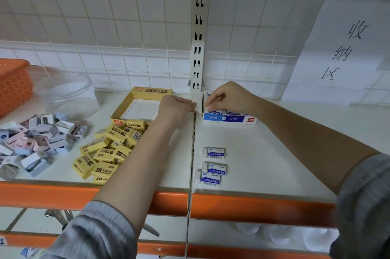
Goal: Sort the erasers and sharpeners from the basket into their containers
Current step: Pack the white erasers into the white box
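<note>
Left hand (176,109) pinches box flap (198,101) at 12 o'clock | right hand (226,98) pinches white eraser (205,103) over blue eraser box (230,119) | yellow erasers (105,153) at 8 o'clock, sharpeners (31,140) at 9 o'clock

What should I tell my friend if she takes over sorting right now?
Left hand pinches a white eraser held upright; right hand pinches another one beside it, over the blue eraser box.
Done: some blue-label erasers sit in that box.
Left: three blue-label erasers loose on the shelf, the yellow 2B erasers piled before their open yellow box, and the sharpeners heaped near the clear jar. The orange basket stands far left.
</note>
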